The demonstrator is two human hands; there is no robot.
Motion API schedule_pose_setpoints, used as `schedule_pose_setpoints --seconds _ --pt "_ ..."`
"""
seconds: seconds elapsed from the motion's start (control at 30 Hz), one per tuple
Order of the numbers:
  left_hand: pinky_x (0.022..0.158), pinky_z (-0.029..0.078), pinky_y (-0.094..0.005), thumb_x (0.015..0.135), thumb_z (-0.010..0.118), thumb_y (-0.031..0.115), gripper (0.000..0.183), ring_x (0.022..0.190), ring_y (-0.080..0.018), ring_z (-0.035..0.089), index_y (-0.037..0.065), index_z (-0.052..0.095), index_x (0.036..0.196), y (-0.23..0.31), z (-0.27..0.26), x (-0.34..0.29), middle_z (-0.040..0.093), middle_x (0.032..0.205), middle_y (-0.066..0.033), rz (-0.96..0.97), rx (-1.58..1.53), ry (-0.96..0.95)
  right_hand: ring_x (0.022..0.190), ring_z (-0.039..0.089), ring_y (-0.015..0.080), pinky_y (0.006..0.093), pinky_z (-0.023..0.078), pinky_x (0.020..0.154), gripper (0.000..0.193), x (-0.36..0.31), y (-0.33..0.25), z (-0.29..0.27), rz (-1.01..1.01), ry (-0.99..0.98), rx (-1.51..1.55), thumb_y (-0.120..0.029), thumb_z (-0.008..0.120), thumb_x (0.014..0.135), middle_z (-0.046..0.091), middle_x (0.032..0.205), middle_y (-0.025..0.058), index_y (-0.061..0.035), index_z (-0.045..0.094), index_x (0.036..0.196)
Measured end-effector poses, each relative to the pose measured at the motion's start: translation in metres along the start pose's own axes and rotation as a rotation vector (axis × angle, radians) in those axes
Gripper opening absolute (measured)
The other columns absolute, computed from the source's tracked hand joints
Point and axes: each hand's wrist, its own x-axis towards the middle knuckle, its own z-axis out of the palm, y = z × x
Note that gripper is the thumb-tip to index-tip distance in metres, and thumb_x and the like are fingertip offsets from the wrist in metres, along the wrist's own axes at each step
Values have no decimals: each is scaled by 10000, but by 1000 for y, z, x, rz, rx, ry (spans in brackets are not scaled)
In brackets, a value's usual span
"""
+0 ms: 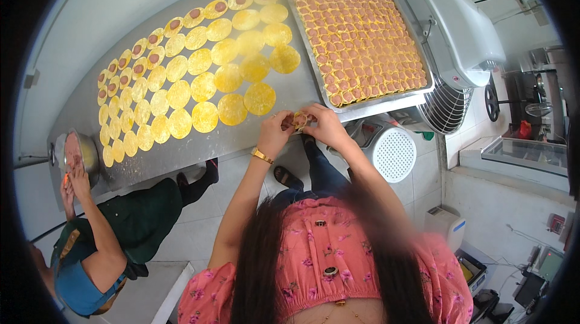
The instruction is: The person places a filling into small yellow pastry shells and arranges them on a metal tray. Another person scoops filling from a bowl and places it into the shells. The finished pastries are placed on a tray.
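Just off the table's near edge, a small yellow-wrapped meat dumpling (300, 120) is pinched between the fingertips of both my hands. My left hand (275, 135) grips it from the left, a gold watch on that wrist. From the other side my right hand (329, 124) closes on it, beside the corner of a metal tray (362, 110). Tight rows of finished open-topped dumplings (362, 46) fill most of that tray. To my left, round yellow wrappers (205, 116) lie in rows on the steel table (175, 161); those along the far edge carry dabs of pinkish meat filling (176, 23).
At the far left a co-worker's hands (75, 182) are at a metal bowl (90, 158) of pink filling. A large mixer (453, 28) with a wire guard stands right of the tray. Below it is a stool with a white perforated seat (394, 155).
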Motion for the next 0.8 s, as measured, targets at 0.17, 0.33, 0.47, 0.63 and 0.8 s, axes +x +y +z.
schedule_pose_setpoints --seconds 0.17,0.33,0.47,0.63,0.8 --pt "682 534 -297 692 685 -35 296 742 -214 668 12 618 977 5 0 1 666 829 -126 23 26 8 643 608 201 302 492 616 207 6 1 -2 193 3 63 -78 711 712 635 734 104 2 645 891" --pt "675 530 -299 693 683 -28 281 739 -228 662 11 617 963 10 -3 2 658 838 -122 48 92 -10 665 622 261 349 483 613 150 17 2 2 329 -14 0 -122 709 719 622 665 146 -13 655 806" --pt "677 534 -291 688 678 -43 299 760 -227 654 15 621 976 14 -6 0 637 897 -117 13 46 -22 698 626 306 382 481 627 161 13 2 -9 347 -55 33 -126 689 736 630 730 173 -6 646 834" --pt "681 543 -289 690 684 -49 324 768 -219 651 18 625 1001 13 -8 0 627 921 -111 72 43 -38 684 606 263 340 499 632 266 -13 -3 -4 131 34 34 -16 668 688 591 786 122 21 610 945" --pt "672 542 -292 699 721 3 279 752 -210 658 12 628 962 8 -4 2 645 879 -107 101 74 -24 718 600 269 322 505 650 378 -6 3 12 23 72 -78 61 653 640 562 849 114 -12 606 1008"
